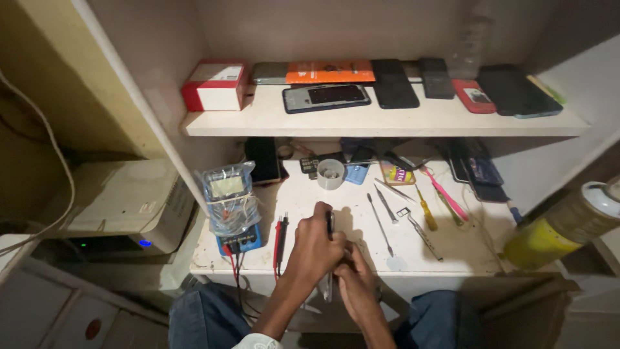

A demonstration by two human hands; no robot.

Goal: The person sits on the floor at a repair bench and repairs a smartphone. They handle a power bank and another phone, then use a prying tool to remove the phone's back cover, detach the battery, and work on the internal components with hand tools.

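My left hand (313, 249) and my right hand (356, 284) meet at the front edge of the white worktop (323, 200). Together they grip a slim dark phone (330, 224), held on edge so only its thin side shows. The left hand wraps its upper part from the left. The right hand holds the lower part from below and to the right. Most of the phone is hidden by my fingers. Just left of the hands lie red and black meter probes (281, 236).
A plastic-wrapped multimeter (229, 203) stands at the left. Tweezers (420, 232), metal picks (381, 223), a yellow screwdriver (426, 216), a pink tool (445, 197) and a small white cup (330, 173) lie beyond. The upper shelf (361, 123) holds several phones and a red-and-white box (216, 84). A yellow-green can (568, 232) lies right.
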